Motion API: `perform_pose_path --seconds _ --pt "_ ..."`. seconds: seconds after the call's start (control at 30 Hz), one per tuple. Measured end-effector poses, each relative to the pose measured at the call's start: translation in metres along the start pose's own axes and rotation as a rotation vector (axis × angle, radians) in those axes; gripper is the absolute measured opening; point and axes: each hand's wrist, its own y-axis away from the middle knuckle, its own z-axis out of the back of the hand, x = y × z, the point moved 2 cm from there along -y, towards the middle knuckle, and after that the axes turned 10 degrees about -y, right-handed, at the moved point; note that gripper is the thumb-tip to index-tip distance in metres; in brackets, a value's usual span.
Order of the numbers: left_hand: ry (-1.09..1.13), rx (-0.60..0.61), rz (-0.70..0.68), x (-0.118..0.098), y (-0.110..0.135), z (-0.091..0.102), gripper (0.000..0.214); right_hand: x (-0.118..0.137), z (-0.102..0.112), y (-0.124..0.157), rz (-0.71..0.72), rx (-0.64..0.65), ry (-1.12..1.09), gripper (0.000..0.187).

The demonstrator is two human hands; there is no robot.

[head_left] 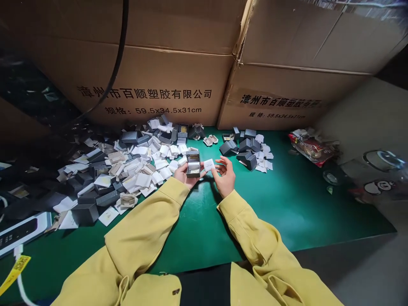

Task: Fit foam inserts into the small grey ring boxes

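Over the middle of the green table, my left hand point(188, 179) grips a small dark grey hinged box point(193, 170), its lid raised and its pale inside facing me. Just to the right, my right hand point(225, 176) pinches a white square card point(208, 165) with small print on it, too small to read. The card is beside the box, near the left fingertips. To the left spreads a large heap of dark boxes and white cards point(143, 180). A smaller pile of dark boxes point(248, 146) with white pieces lies behind and right of my right hand.
Two large printed cartons point(159, 72) stand along the back of the green table point(270, 208). A red snack packet point(312, 146) and a clear jar point(379, 174) are at the right. A white device point(25, 231) with a cable lies front left. A black cable point(119, 55) hangs before the cartons.
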Motion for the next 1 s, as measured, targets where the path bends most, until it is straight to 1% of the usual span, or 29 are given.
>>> perform_pose_path --seconds 0.17,0.27,0.33,0.37,0.43,0.5,0.57,0.63,0.73,0.87,0.93,1.0 --pt "-0.018 -0.008 0.009 0.003 -0.001 0.001 0.031 -0.012 -0.001 -0.003 -0.176 -0.068 -0.136 0.035" --pt "-0.034 -0.01 0.003 0.004 0.0 0.001 0.03 -0.02 -0.003 -0.001 -0.306 -0.09 -0.21 0.033" --pt "-0.048 -0.003 -0.009 0.004 0.001 0.001 0.03 -0.021 -0.004 0.001 -0.336 -0.064 -0.223 0.034" --pt "-0.055 0.002 -0.013 0.005 0.001 0.0 0.03 -0.021 -0.004 0.0 -0.322 -0.049 -0.208 0.033" --pt "-0.07 0.019 -0.003 0.006 0.002 -0.001 0.031 -0.018 -0.002 -0.002 -0.248 -0.04 -0.143 0.031" --pt "-0.083 0.042 0.035 0.009 0.002 -0.001 0.032 -0.013 0.004 -0.006 -0.174 -0.07 -0.07 0.032" --pt "-0.094 0.058 0.076 0.012 0.002 -0.001 0.033 -0.007 0.009 -0.01 -0.13 -0.1 -0.026 0.034" --pt "-0.104 0.06 0.099 0.013 0.003 -0.001 0.033 0.0 0.013 -0.013 -0.072 -0.087 0.006 0.032" --pt "-0.122 0.077 0.124 0.013 0.003 -0.002 0.031 0.012 0.013 -0.012 0.099 -0.007 0.128 0.028" --pt "-0.153 0.102 0.112 0.013 0.003 0.0 0.028 0.02 0.009 -0.007 0.304 0.123 0.359 0.03" --pt "-0.193 0.127 0.111 0.014 0.002 0.002 0.026 0.021 0.007 -0.005 0.38 0.168 0.41 0.028" --pt "-0.257 0.163 0.105 0.016 0.0 0.005 0.024 0.021 0.006 -0.005 0.42 0.192 0.424 0.024"
